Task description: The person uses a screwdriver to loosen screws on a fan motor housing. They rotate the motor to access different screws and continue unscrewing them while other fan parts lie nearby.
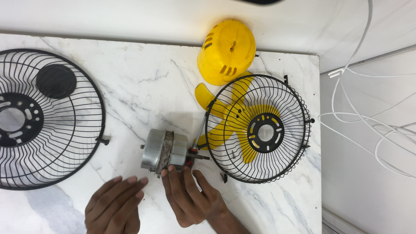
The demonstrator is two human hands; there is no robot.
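A silver fan motor point(164, 148) lies on its side on the white marble table point(143, 82), its shaft pointing right. My right hand point(190, 197) rests on the table with its fingertips touching the motor's near edge. Beside it, my left hand point(115, 206) lies flat just below and left of the motor, fingers together, holding nothing. To the right, a black wire fan guard point(258, 128) lies over yellow fan blades point(225, 123). A yellow dome-shaped motor cover point(226, 51) sits behind them.
A larger black wire guard point(47, 119) with a round black cap point(56, 81) inside lies at the table's left. White cables point(368, 117) trail over the floor to the right of the table's edge. A small black screw point(103, 141) sits near the large guard.
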